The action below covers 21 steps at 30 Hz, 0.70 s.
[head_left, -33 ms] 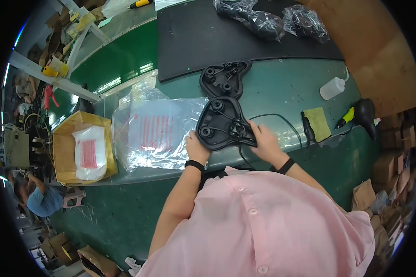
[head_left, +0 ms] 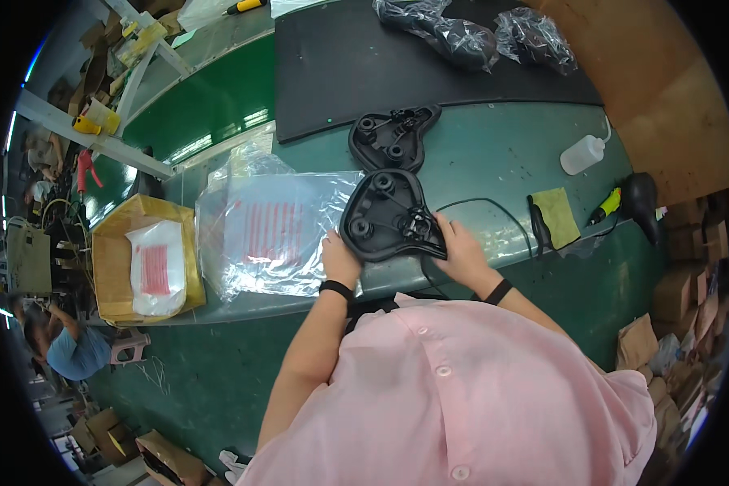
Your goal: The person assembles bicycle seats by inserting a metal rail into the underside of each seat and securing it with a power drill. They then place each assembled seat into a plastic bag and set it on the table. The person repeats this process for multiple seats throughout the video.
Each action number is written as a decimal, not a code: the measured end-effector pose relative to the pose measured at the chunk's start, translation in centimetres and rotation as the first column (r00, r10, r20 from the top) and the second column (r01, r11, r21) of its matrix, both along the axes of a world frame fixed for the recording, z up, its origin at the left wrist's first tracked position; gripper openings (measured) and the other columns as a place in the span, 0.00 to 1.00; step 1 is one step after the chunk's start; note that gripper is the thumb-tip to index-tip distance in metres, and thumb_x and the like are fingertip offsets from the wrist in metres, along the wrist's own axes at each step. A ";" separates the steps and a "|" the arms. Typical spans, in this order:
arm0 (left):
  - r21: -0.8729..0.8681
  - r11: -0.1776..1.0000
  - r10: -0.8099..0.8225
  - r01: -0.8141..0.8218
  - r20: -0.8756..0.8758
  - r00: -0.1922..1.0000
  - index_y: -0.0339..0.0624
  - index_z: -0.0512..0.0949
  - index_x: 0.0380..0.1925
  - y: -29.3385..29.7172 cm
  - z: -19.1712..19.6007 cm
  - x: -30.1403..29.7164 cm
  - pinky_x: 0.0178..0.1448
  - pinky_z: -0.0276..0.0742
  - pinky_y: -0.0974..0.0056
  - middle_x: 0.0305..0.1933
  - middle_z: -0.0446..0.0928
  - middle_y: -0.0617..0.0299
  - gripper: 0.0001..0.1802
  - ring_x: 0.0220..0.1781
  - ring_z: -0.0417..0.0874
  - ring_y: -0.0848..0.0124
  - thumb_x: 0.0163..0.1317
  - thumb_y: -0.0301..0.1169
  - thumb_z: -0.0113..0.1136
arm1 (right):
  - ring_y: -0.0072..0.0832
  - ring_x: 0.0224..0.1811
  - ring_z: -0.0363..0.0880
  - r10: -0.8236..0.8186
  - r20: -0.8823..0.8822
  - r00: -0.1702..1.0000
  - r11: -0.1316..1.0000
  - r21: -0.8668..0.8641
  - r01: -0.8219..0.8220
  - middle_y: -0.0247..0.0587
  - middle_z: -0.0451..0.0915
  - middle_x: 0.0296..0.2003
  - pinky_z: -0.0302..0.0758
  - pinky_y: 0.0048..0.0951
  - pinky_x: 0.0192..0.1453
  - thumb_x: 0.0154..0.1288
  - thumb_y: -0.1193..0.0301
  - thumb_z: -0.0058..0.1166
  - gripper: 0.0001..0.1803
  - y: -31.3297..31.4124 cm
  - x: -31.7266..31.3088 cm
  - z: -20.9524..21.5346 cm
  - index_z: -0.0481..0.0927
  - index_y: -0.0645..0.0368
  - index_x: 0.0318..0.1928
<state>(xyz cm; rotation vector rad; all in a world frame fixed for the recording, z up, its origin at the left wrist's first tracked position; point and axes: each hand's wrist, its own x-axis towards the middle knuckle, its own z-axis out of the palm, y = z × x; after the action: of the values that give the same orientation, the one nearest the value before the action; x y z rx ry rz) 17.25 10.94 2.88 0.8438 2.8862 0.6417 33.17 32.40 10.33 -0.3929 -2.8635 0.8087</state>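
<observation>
Item: black moulded saddle base, underside up, showing round bosses and ribs; it lies on the green counter near its front edge, just before the person. Left hand grips the near left rim, fingers curled on the shell; right hand grips the near right corner by the rail fitting. Handling, as judged: rigid plastic, light to moderate in weight, not fragile, smooth enough to slide on the counter; best held by the outer rim or the raised bosses, both hands opposed as here. A second saddle base of the same kind lies just beyond, nearly touching the first. To the left, overlapped by the shell's edge, a stack of clear plastic bags; further left, a cardboard box holding more bags. To the right: a black cable, a yellow cloth, a squeeze bottle, a black tool. Behind, a black mat with wrapped dark items. Open counter lies right of the shell, between cable and bottle; the front edge is close to the wrists.
</observation>
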 end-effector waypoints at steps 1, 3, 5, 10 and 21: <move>0.011 1.000 0.005 -0.005 0.016 1.000 0.34 0.72 0.43 -0.8 -0.3 -0.9 0.47 0.74 0.50 0.38 0.76 0.45 0.19 0.44 0.77 0.47 0.52 0.30 0.60 | 0.54 0.44 0.75 -0.040 0.122 0.992 0.995 -0.091 0.051 0.54 0.74 0.44 0.75 0.43 0.48 0.43 0.67 0.69 0.48 -0.4 -0.1 0.0 0.58 0.56 0.66; 0.059 0.998 0.025 -0.033 0.131 0.991 0.35 0.77 0.40 -2.1 -0.7 -2.5 0.45 0.74 0.50 0.37 0.79 0.43 0.13 0.41 0.79 0.45 0.55 0.28 0.57 | 0.51 0.46 0.76 0.020 0.245 0.969 0.966 -0.256 0.045 0.55 0.75 0.45 0.75 0.41 0.50 0.45 0.64 0.69 0.46 -0.2 -0.2 -1.3 0.59 0.57 0.65; 0.109 0.993 0.027 -0.036 0.081 0.996 0.33 0.80 0.34 -3.5 -1.7 -3.7 0.36 0.75 0.52 0.30 0.81 0.46 0.08 0.29 0.82 0.51 0.58 0.26 0.55 | 0.47 0.49 0.77 0.065 0.324 0.944 0.899 -0.430 0.085 0.55 0.76 0.47 0.74 0.37 0.52 0.48 0.63 0.69 0.44 -0.1 -1.0 -2.2 0.61 0.61 0.63; 0.238 0.897 0.172 -0.372 0.587 0.791 0.36 0.77 0.23 -5.6 -1.4 -5.2 0.27 0.72 0.64 0.18 0.76 0.58 0.12 0.20 0.77 0.70 0.58 0.33 0.61 | 0.35 0.53 0.76 0.264 0.438 0.859 0.269 -0.889 0.371 0.51 0.77 0.49 0.72 0.30 0.57 0.52 0.61 0.68 0.38 -0.4 -3.8 -3.1 0.67 0.69 0.58; 0.482 0.727 0.113 -0.489 0.619 0.778 0.37 0.79 0.24 -8.9 3.6 -5.0 0.25 0.63 0.72 0.19 0.73 0.68 0.09 0.21 0.70 0.81 0.59 0.30 0.62 | 0.26 0.48 0.77 0.299 0.110 0.948 -0.171 -0.971 0.167 0.38 0.76 0.49 0.76 0.29 0.52 0.55 0.76 0.63 0.32 -3.4 -9.7 2.8 0.67 0.61 0.60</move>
<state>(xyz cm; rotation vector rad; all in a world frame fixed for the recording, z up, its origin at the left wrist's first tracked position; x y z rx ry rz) 12.28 2.06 6.50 0.0960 2.2638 1.6339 23.43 29.01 13.15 -0.4602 -1.4922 3.2164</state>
